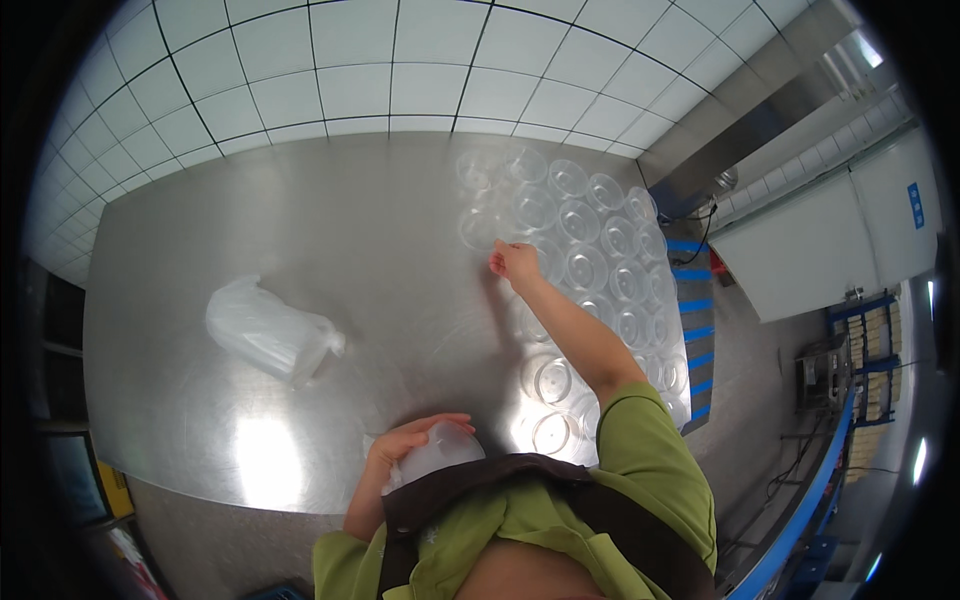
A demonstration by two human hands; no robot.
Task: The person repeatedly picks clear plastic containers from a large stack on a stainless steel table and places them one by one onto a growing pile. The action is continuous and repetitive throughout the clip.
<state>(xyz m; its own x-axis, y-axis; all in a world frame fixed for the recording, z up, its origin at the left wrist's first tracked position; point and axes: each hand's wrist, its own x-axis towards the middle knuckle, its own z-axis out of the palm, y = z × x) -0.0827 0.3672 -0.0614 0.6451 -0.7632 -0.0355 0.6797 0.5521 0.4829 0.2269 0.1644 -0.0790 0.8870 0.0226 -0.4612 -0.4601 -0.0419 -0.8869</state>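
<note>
Fingers (496, 262) of the right hand (516, 263) were curled in beside the clear round bowls (586, 268), just right of the frame's center; couldn't tell if they were pinching a rim. Left hand (398, 442), bottom middle, was gripping a translucent container (440, 452) up by the dark apron (460, 485). Bowls packed the steel table (370, 220) from upper right to lower middle, so that side was pretty crowded. One knotted white bag (268, 330) sat at left of frame, loads of bare steel between it and the bowls. Tiled wall (400, 50) closed off the top edge. Right forearm (575, 330) hid some bowls, glare washed out the lower ones, and honestly the bag's contents were a blur.
</note>
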